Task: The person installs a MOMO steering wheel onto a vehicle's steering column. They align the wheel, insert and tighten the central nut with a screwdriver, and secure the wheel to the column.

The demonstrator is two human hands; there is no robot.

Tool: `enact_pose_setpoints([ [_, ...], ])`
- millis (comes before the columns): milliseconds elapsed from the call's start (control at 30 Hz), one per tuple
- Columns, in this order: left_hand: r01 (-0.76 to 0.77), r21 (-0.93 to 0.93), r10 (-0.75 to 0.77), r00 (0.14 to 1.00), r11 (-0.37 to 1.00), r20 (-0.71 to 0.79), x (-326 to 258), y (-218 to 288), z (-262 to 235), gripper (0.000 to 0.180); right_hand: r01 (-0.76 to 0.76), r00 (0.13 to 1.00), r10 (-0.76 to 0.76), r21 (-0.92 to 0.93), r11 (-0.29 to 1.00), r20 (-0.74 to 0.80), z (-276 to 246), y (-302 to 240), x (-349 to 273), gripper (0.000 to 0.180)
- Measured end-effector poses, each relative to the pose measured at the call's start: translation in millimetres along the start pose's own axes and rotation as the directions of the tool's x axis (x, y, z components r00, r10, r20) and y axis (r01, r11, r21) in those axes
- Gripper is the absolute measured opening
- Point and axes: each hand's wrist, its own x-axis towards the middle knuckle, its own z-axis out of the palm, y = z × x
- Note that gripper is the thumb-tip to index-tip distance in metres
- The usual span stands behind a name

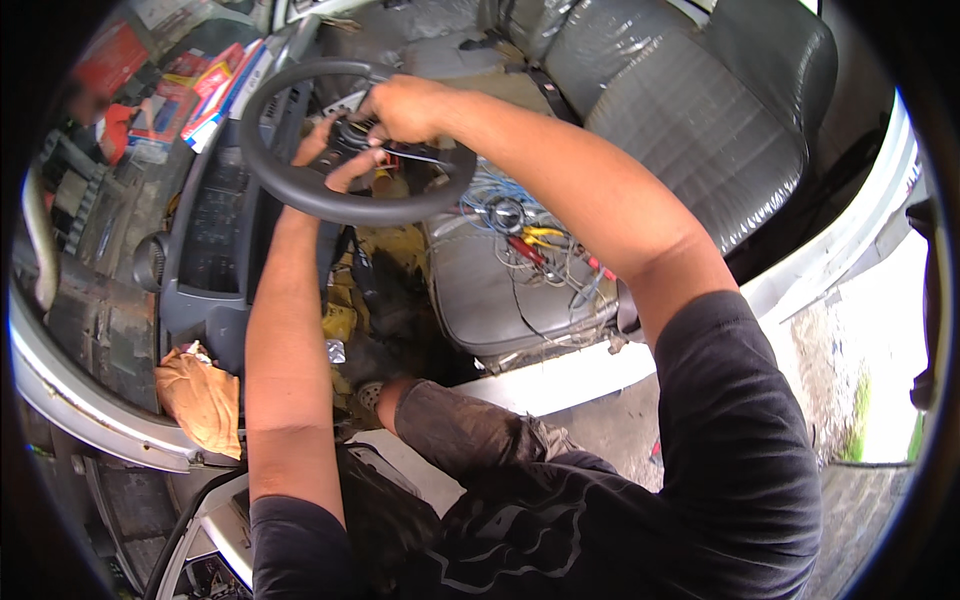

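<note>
A black steering wheel [352, 208] stands before me at the upper middle. My left hand [338, 168] reaches past the near rim, with its thumb and fingers on either side of the wheel's hub [350, 135], gripping it. Above the hub, my right hand [408, 108] comes over from the right with its fingers curled down and closed. Whatever it pinches is hidden by the fingers. Below them, a thin pale rod or spoke edge [415, 157] shows. Loose wires hang by the column.
On the grey driver's seat [500, 300] lie a coil of blue wires [490, 190], yellow-handled pliers [540, 236] and a red-handled tool [525, 250]. The dashboard [205, 230] is to the left, with red and blue boxes [225, 95] beyond it and an orange cloth [200, 398] nearer.
</note>
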Motion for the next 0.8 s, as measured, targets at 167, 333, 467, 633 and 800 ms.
enact_pose_setpoints([
  [167,-0.038,-0.188,0.041,0.999,0.982,0.013,3.5,5.1,4.2,0.067,0.045,0.998,-0.044,0.027,0.999,-0.049,1.1,2.7,1.8,0.049],
  [333,-0.052,-0.226,0.048,0.999,0.973,-0.024,-3.1,11.7,7.1,0.055,0.064,0.997,-0.063,0.028,0.998,-0.04,-4.2,0.3,-1.4,0.051],
  [467,-0.01,-0.049,0.008,0.999,0.999,-0.041,-3.0,10.1,5.2,0.07,0.063,0.998,-0.062,-0.057,0.996,0.013,-2.6,-0.7,7.3,0.039],
  [633,0.007,0.06,-0.004,0.999,0.998,-0.049,1.6,-2.3,10.0,0.061,0.11,0.994,-0.111,-0.052,0.993,-0.01,6.9,2.3,22.8,0.035],
  [800,0.099,0.068,-0.098,0.995,0.993,-0.023,2.3,0.4,10.5,0.059,0.071,0.989,-0.087,-0.133,0.989,-0.121,6.4,0.4,14.9,0.033],
])
